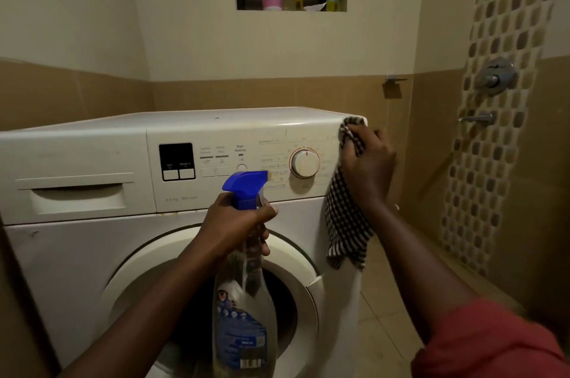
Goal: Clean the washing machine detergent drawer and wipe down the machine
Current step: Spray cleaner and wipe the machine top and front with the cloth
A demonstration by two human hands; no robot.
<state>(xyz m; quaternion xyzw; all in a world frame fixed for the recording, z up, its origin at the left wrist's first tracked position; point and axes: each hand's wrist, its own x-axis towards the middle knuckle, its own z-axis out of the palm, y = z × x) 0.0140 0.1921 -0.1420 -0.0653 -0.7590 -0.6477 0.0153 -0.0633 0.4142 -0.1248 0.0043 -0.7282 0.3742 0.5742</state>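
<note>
At the washing machine (pixel 92 254), the right hand (pixel 368 166) is gripping a checked cloth (pixel 347 223) while the left hand (pixel 234 223) is clutching a spray bottle (pixel 242 316).

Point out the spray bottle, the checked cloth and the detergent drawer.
spray bottle (pixel 243 337): head view, on its label.
checked cloth (pixel 345 223): head view, on the hanging part.
detergent drawer (pixel 77 199): head view, on its recessed handle.

Dim, warm indoor light; soft shadows under the hands, wide-angle bending at the edges, slight softness throughout.
</note>
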